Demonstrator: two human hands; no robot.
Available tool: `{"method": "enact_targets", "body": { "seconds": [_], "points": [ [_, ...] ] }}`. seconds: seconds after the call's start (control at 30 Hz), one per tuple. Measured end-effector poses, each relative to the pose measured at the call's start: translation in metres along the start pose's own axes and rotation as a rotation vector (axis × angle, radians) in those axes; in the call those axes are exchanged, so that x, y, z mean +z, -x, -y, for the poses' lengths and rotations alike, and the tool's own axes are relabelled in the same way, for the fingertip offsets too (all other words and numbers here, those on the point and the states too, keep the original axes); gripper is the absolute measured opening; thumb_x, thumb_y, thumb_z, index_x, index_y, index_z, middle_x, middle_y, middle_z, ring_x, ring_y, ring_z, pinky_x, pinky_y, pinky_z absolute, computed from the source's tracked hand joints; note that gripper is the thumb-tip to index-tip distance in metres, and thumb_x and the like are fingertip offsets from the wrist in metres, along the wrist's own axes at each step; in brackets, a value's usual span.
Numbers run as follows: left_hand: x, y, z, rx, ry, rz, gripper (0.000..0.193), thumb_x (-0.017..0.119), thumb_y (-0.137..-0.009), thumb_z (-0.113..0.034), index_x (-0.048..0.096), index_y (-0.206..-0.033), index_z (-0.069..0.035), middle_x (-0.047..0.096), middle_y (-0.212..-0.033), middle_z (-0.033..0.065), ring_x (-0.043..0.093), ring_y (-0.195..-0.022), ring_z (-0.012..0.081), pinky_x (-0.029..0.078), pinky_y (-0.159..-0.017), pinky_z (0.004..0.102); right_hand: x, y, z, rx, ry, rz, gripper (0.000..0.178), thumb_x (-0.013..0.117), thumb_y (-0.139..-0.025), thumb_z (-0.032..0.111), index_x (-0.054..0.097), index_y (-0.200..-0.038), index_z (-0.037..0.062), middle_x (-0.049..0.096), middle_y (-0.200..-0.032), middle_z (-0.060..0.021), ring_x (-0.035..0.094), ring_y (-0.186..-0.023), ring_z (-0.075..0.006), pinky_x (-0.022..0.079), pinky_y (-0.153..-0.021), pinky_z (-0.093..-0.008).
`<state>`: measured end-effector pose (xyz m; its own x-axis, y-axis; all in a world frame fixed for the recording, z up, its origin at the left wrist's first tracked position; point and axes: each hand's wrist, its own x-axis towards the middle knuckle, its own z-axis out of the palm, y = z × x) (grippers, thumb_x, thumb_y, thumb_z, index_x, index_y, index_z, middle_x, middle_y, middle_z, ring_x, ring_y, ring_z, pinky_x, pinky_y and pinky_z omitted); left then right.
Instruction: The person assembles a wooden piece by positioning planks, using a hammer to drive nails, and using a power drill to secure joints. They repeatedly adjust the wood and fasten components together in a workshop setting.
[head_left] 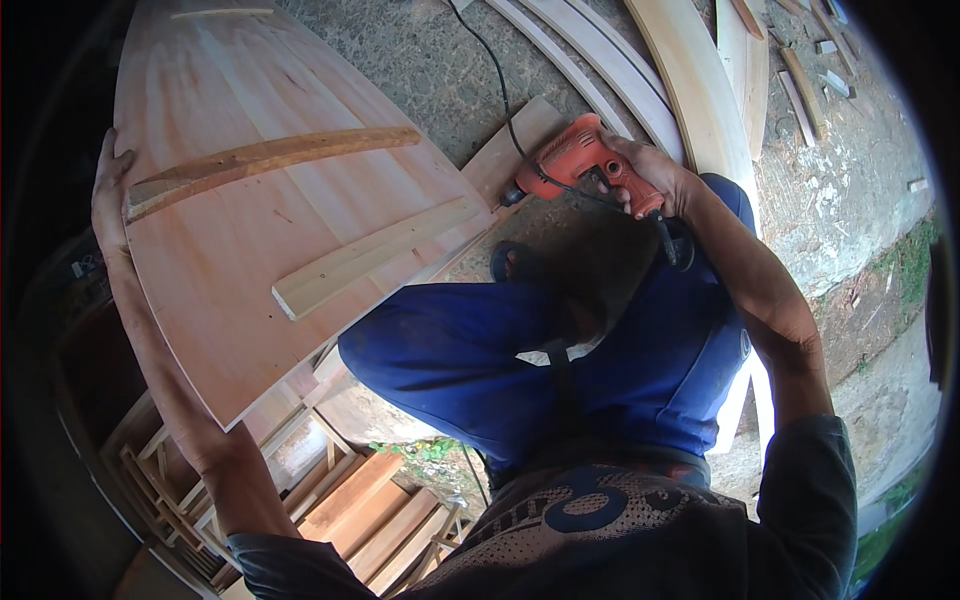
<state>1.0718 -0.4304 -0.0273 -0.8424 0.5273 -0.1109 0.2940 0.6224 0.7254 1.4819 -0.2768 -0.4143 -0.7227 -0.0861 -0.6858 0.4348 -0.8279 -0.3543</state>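
A large pale plywood panel (235, 330) slants across the left side, with wooden battens (290, 155) lying across its face. My left hand (108, 175) grips the panel's left edge, the fingertips curling over it. An orange-red power drill (572, 155) is in my right hand (655, 175), the fingers wrapped round its handle. The drill's black chuck points left, at the panel's right edge. Whether the bit touches the wood I cannot tell. A second, lighter batten (370, 260) sits lower on the panel, close to that edge.
A black cord (495, 65) runs from the top down across the drill. Long curved boards (690, 70) lie at the upper right, with wood scraps (800, 90) beyond. Stacked planks and frames (370, 510) are at the lower left. My blue-trousered legs (450, 350) are bent near the panel.
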Motion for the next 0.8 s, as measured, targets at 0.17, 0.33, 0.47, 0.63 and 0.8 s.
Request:
{"method": "enact_targets", "body": {
  "seconds": [0.17,0.33,0.47,0.63,0.8],
  "points": [
    [0.003,0.004,-0.002,0.008,0.004,-0.014,0.07,0.046,-0.086,-0.013,0.023,-0.151,-0.005,0.04,-0.144,0.0237,0.053,-0.123,0.0301,0.044,-0.103,0.0366,0.003,0.003,0.0,-0.01,-0.011,-0.015,0.05,0.045,-0.096,0.056,0.052,-0.116,0.0107,0.06,-0.073,-0.0051,0.05,-0.042,-0.0091,0.045,-0.035,-0.0242],
    [0.005,0.006,-0.006,-0.032,-0.032,-0.067,0.065,0.043,-0.09,-0.015,0.024,-0.152,-0.013,0.04,-0.145,0.0201,0.051,-0.124,0.0329,0.044,-0.103,0.0419,0.002,0.001,-0.003,-0.017,-0.024,-0.002,0.051,0.046,-0.096,0.057,0.052,-0.116,0.0107,0.059,-0.074,-0.0052,0.05,-0.043,-0.009,0.045,-0.036,-0.0238],
    [-0.001,0.001,0.001,0.026,-0.067,-0.059,0.064,0.044,-0.09,-0.015,0.026,-0.152,-0.014,0.042,-0.143,0.0199,0.054,-0.12,0.0326,0.047,-0.099,0.0422,0.006,0.003,-0.002,-0.03,-0.01,0.003,0.051,0.045,-0.096,0.057,0.052,-0.116,0.0104,0.059,-0.074,-0.0054,0.05,-0.043,-0.0091,0.046,-0.037,-0.0233],
    [0.014,0.011,-0.006,-0.029,0.022,-0.056,0.065,0.045,-0.089,-0.015,0.027,-0.151,-0.014,0.041,-0.143,0.0198,0.053,-0.121,0.0321,0.046,-0.1,0.042,0.0,0.001,-0.006,-0.027,-0.018,0.025,0.05,0.045,-0.096,0.057,0.051,-0.116,0.011,0.06,-0.075,-0.0061,0.053,-0.046,-0.0092,0.048,-0.039,-0.0244],
    [-0.011,-0.008,0.004,0.026,-0.047,-0.009,0.067,0.046,-0.087,-0.009,0.024,-0.15,-0.001,0.034,-0.148,0.0224,0.044,-0.131,0.0294,0.036,-0.107,0.0344,-0.005,-0.003,-0.003,-0.06,-0.07,0.072,0.045,0.046,-0.097,0.052,0.05,-0.119,0.0122,0.062,-0.078,-0.0101,0.053,-0.045,-0.0104,0.047,-0.039,-0.0232]
  ]
}}
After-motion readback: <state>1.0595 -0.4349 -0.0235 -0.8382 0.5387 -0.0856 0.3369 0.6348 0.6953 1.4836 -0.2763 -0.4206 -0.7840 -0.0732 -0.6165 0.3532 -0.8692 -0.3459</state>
